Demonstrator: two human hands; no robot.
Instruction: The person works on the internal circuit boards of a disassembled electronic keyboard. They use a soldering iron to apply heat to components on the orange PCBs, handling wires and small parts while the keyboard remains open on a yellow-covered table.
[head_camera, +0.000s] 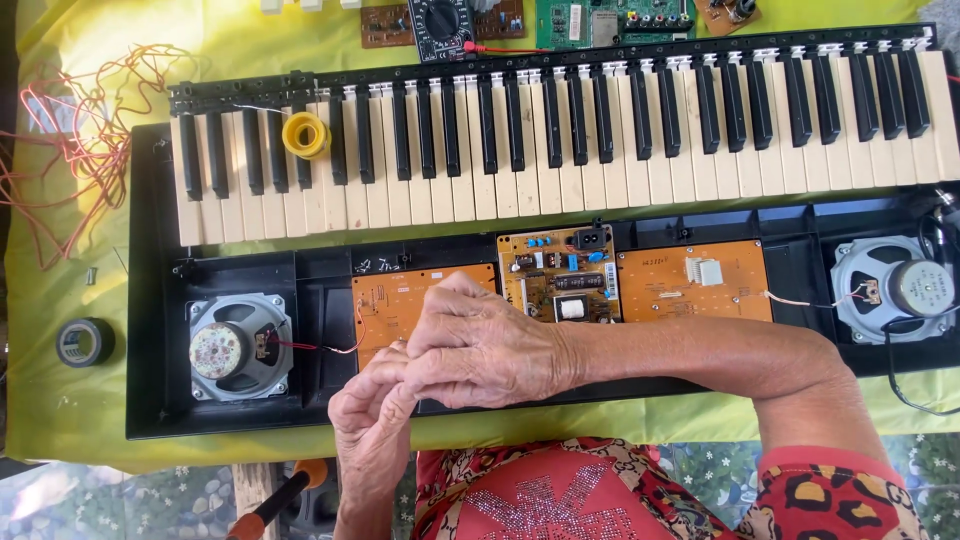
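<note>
Patterned red sleeve (840, 500) sat nearest the lens, at the lower right. Both hands met over the front edge of the opened keyboard case (145, 300). Right hand (485, 345) lay on top, fingers curled closed and pinched at the tips; left hand (370, 400) came up from below, fingers bent shut against the right's. What they pinched was hidden; could not tell.

Just behind the fingers lay an orange board (385, 300), partly covered by the right hand. A thin red wire (320, 347) ran from it to the left speaker (240, 347). Beside the orange board sat a power board (558, 275), then a second orange board (692, 282), wired to the right speaker (885, 288).

Behind them the key bed (560, 140) spanned the case, a yellow tape roll (305, 134) resting on its left keys. Tangled orange wire (70, 140) lay far left on the yellow cloth (60, 400), with a black tape roll (85, 341) below it. A multimeter (440, 25) and green circuit board (610, 20) stood at the far edge.
</note>
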